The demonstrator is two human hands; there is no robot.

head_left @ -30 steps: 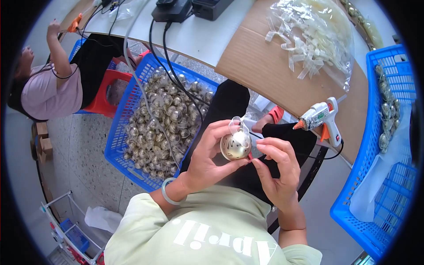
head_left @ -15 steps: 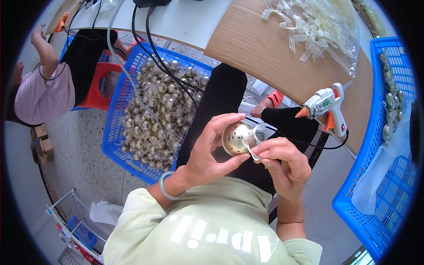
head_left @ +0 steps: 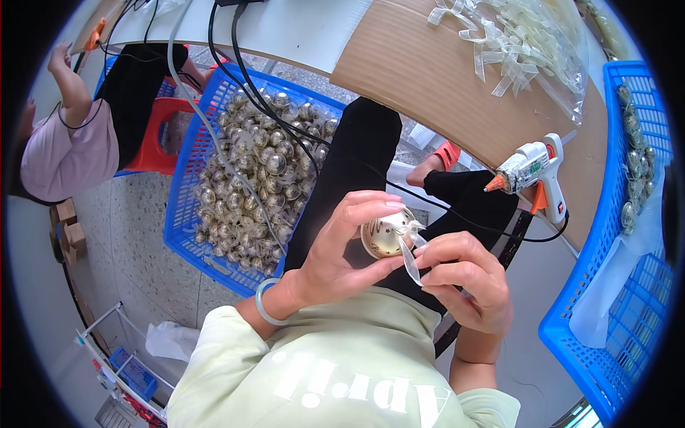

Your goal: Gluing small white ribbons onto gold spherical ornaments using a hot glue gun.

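Note:
A shiny pale-gold bauble point(head_left: 379, 237) with dark drawn marks and small stars sits in my left hand point(head_left: 335, 250), between the thumb below and the fingers above. A sheer white ribbon bow point(head_left: 409, 258) is at the bauble's right side, one tail hanging down. My right hand point(head_left: 467, 282) is closed, its thumb and fingertips pinching the ribbon beside the bauble. Both hands are above my lap. To the right, a white glue gun point(head_left: 531, 175) with an orange nozzle and trigger lies at the edge of the cardboard, apart from my hands.
A blue basket point(head_left: 178, 242) full of similar gold baubles stands at left. Ribbon bows point(head_left: 514, 43) lie on plastic over the cardboard point(head_left: 407, 64). Another blue basket point(head_left: 564, 314) at right holds more baubles. Black cables point(head_left: 285, 128) cross near my knees. Another person point(head_left: 71, 150) sits far left.
My right hand has shifted slightly right and down from the bauble. The ribbon tail is drawn out longer, and the bauble has turned a little in my left hand.

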